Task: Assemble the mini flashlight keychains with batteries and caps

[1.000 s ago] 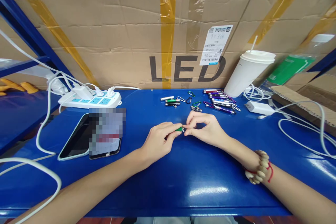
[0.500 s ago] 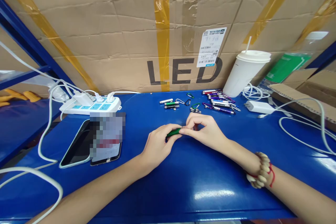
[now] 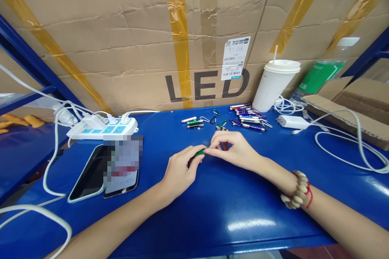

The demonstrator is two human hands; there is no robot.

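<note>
While a green cylinder (image 3: 199, 152) is gripped between the thumb and fingers of the left hand (image 3: 182, 166), its right end is pinched by the thumb and fingertips of the right hand (image 3: 235, 151); what lies beneath those fingertips is hidden. The cylinder is held over the middle of the tabletop (image 3: 194, 218), and most of it is covered by the hands. Toward the back edge, just beyond the hands, a silver cylinder (image 3: 189, 120), a green carabiner (image 3: 216, 112) and a purple carabiner pen (image 3: 253, 127) are laid among similar pieces. Near the back right corner, a white cup (image 3: 275, 85) is stood beside a bottle (image 3: 319, 77), with a white charger (image 3: 293, 122) placed in front. By the back left corner, a power strip (image 3: 103, 129) is set, and two phones are laid side by side along the left edge. The back edge is bordered by a large carton (image 3: 139, 48) marked "LED".
</note>
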